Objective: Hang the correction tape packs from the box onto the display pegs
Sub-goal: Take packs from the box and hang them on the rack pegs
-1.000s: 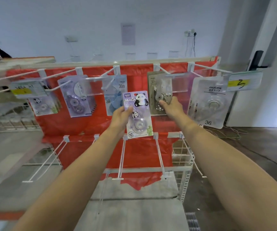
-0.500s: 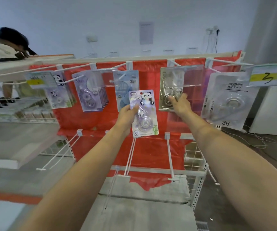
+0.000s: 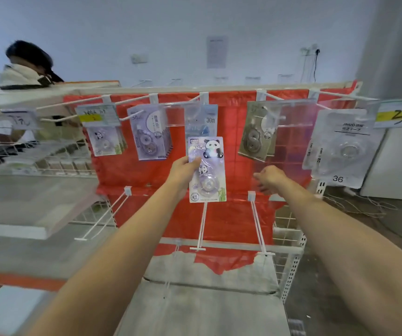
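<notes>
Panda correction tape pack (image 3: pixel 206 169) in left hand (image 3: pixel 185 169) grip, right hand (image 3: pixel 269 177) loose, holding nothing, packs hanging on upper pegs (image 3: pixel 137 101)

A person in a white padded jacket (image 3: pixel 18 75) stands behind the rack at far left. A white paper sheet (image 3: pixel 216 52) hangs on the pale wall, with a black cable (image 3: pixel 315 66) dangling to its right. White wire basket shelves (image 3: pixel 37 157) sit at left.
</notes>
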`<act>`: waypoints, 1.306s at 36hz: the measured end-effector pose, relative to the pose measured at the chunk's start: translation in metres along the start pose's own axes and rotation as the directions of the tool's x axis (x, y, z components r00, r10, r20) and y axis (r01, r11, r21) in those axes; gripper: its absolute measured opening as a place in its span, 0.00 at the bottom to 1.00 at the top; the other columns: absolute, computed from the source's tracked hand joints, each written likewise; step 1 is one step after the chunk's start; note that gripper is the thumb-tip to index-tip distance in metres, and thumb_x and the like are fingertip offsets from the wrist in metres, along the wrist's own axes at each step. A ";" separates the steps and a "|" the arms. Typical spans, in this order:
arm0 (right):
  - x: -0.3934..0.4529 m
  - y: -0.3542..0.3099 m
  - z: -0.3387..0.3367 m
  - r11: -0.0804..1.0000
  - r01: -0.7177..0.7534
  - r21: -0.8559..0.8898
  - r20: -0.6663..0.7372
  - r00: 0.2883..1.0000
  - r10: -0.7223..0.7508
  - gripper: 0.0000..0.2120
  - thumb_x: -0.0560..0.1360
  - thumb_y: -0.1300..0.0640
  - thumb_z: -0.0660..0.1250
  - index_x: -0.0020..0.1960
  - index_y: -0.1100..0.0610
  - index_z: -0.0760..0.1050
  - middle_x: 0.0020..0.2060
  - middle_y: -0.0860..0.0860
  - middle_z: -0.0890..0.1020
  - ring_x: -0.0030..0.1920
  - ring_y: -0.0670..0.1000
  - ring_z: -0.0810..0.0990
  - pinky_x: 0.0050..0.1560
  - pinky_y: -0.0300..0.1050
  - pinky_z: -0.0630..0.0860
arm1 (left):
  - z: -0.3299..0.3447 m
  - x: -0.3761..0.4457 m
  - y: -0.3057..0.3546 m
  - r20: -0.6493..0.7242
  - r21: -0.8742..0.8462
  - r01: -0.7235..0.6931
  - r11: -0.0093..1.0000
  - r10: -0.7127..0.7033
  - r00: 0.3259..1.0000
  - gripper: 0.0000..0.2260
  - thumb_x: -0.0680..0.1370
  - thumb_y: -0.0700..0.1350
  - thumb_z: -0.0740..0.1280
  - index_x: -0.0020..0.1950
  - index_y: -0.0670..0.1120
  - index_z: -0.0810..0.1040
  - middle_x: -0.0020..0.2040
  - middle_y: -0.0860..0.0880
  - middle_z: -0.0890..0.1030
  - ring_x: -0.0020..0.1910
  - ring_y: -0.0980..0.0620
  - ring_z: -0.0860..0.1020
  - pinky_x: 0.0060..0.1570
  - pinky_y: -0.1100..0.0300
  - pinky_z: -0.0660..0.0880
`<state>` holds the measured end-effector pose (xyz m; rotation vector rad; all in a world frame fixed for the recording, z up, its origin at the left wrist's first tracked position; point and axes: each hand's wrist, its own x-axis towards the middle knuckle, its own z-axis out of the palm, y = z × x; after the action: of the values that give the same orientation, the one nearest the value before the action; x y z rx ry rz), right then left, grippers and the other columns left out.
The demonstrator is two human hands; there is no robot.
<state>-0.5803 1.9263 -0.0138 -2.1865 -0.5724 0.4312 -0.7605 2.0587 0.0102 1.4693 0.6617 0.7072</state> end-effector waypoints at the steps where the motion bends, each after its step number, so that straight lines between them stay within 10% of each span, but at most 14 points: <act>1: -0.007 0.000 0.004 1.000 -0.011 -0.011 0.022 1.000 0.011 0.08 0.80 0.57 0.62 0.51 0.63 0.73 0.39 0.60 0.79 0.33 0.54 0.78 0.36 0.47 0.78 | -0.006 -0.003 0.000 0.003 0.001 -0.002 1.000 0.002 1.000 0.11 0.81 0.40 0.62 0.59 0.36 0.77 0.56 0.39 0.81 0.55 0.42 0.79 0.60 0.48 0.75; 5: -0.033 -0.006 0.020 0.999 -0.021 0.025 0.041 0.999 0.020 0.09 0.79 0.62 0.62 0.39 0.59 0.72 0.32 0.55 0.74 0.27 0.49 0.72 0.22 0.37 0.69 | -0.032 -0.015 0.003 0.028 -0.002 0.008 1.000 -0.008 1.000 0.11 0.81 0.39 0.62 0.60 0.36 0.77 0.55 0.40 0.81 0.54 0.44 0.79 0.60 0.49 0.75; 16: -0.150 -0.070 0.113 0.992 0.061 0.107 0.078 0.995 -0.069 0.14 0.82 0.54 0.57 0.40 0.55 0.72 0.34 0.52 0.76 0.30 0.47 0.76 0.30 0.38 0.73 | -0.134 -0.056 -0.007 0.129 0.016 0.003 1.000 -0.005 0.992 0.06 0.80 0.40 0.63 0.47 0.43 0.79 0.48 0.45 0.82 0.53 0.43 0.79 0.62 0.45 0.73; 22: -0.231 -0.114 0.180 0.957 0.077 0.281 0.151 0.981 -0.124 0.27 0.82 0.43 0.53 0.68 0.64 0.71 0.67 0.59 0.74 0.60 0.57 0.76 0.64 0.56 0.70 | -0.198 -0.084 -0.023 0.116 -0.042 0.070 0.997 -0.065 0.991 0.06 0.80 0.42 0.64 0.48 0.42 0.79 0.56 0.40 0.81 0.59 0.40 0.78 0.64 0.43 0.72; 27: -0.270 -0.140 0.224 0.947 0.143 0.288 0.204 0.957 -0.206 0.12 0.77 0.55 0.68 0.40 0.55 0.67 0.35 0.49 0.72 0.36 0.47 0.71 0.35 0.36 0.68 | -0.242 -0.106 -0.022 0.056 -0.064 0.048 0.997 -0.044 0.997 0.07 0.81 0.40 0.62 0.52 0.40 0.78 0.45 0.47 0.80 0.49 0.49 0.77 0.57 0.52 0.75; 34: -0.259 -0.158 0.271 0.919 0.131 0.371 0.199 0.956 -0.217 0.30 0.64 0.48 0.76 0.56 0.63 0.68 0.55 0.63 0.78 0.55 0.61 0.78 0.58 0.58 0.75 | -0.288 -0.120 -0.017 0.040 0.137 -0.027 0.990 0.022 0.999 0.15 0.81 0.53 0.61 0.45 0.42 0.76 0.41 0.43 0.76 0.41 0.50 0.73 0.44 0.58 0.70; 40: -0.261 -0.175 0.291 0.880 0.121 0.459 0.217 0.945 -0.244 0.15 0.76 0.59 0.70 0.42 0.54 0.62 0.39 0.49 0.69 0.38 0.46 0.69 0.35 0.39 0.65 | -0.321 -0.134 -0.024 0.021 0.223 -0.026 0.974 0.022 1.000 0.11 0.80 0.51 0.64 0.49 0.43 0.76 0.43 0.43 0.72 0.42 0.49 0.70 0.44 0.54 0.67; 47: -0.247 -0.170 0.312 0.840 0.112 0.531 0.193 0.949 -0.249 0.12 0.77 0.58 0.67 0.46 0.56 0.63 0.37 0.46 0.66 0.35 0.43 0.65 0.32 0.37 0.62 | -0.340 -0.151 -0.044 0.055 0.426 0.019 0.905 -0.046 0.997 0.11 0.81 0.39 0.61 0.38 0.41 0.69 0.36 0.43 0.74 0.34 0.51 0.76 0.30 0.68 0.72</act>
<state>-0.9815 2.0870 -0.0422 -1.5551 -0.7050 0.6830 -1.1173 2.1609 -0.0394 1.8687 0.8253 0.5037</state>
